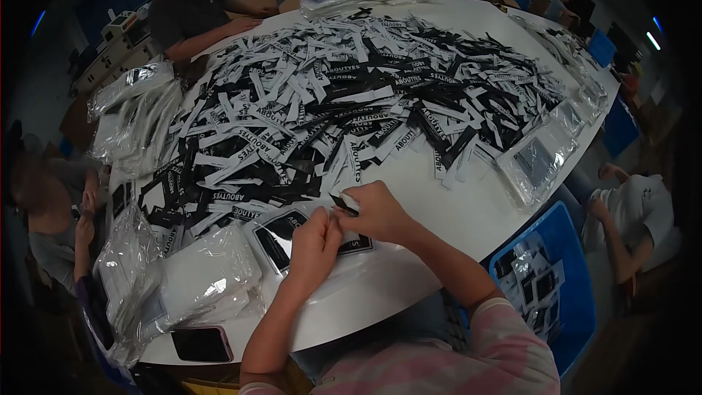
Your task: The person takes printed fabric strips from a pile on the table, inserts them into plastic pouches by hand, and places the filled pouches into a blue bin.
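Observation:
Near the front edge of the white table, my left hand (pixel 314 243) and my right hand (pixel 376 212) are close together, both with fingers closed. A small black strip (pixel 344 205) sticks out from my right fingers. What my left fingers pinch is hidden. Below both hands lies a clear plastic bag (pixel 272 241) with a black printed panel. Just beyond them spreads a large heap of black and white printed paper strips (pixel 351 113), many lettered "ABOUTYES".
Stacked clear plastic bags (pixel 212 267) lie at my left, and more bags (pixel 537 157) at the right edge. A phone (pixel 201 344) rests at the front left. A blue bin (pixel 578 285) holding printed packets stands at my right. Several people are around the table.

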The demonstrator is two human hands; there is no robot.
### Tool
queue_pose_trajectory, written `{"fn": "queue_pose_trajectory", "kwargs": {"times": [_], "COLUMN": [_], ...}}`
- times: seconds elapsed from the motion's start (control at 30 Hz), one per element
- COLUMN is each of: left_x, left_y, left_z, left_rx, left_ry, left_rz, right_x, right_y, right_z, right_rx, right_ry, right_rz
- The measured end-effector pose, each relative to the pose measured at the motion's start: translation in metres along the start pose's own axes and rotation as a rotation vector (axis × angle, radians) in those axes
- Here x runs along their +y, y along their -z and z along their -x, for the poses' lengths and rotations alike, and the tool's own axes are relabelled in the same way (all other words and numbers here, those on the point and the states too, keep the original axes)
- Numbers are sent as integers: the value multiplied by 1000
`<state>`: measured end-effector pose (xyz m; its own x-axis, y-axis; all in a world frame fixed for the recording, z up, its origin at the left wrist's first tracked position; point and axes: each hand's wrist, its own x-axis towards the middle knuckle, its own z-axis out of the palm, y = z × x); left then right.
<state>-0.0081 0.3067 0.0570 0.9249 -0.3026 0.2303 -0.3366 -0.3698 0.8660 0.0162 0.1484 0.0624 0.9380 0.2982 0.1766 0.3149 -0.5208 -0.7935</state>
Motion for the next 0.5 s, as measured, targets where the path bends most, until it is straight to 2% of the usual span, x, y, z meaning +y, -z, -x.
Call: {"fn": "queue_pose_trajectory", "kwargs": {"times": [0.1,0.2,0.27,0.3,0.37,0.4,0.43,0.5], "left_x": [-2,0,0,3,12,10,17,29], "left_y": [0,-3,-9,-9,-2,6,8,13], "left_z": [2,6,6,6,5,7,3,-6], "left_rx": [29,97,158,149,196,52,54,300], "left_ry": [42,-34,-101,-96,7,200,201,-478], "left_rz": [-64,-202,-242,-238,-218,-304,-305,-655], "right_x": [-4,3,15,11,8,6,2,-7], "right_y": [-5,-25,-20,-18,-10,-6,1,18], "right_z": [-9,-11,-19,-16,-12,-12,-11,-4], "right_rx": [24,315,387,457,455,462,462,207], "right_ry": [8,129,72,142,195,256,258,219], "right_rz": [154,285,242,241,200,149,148,-50]}}
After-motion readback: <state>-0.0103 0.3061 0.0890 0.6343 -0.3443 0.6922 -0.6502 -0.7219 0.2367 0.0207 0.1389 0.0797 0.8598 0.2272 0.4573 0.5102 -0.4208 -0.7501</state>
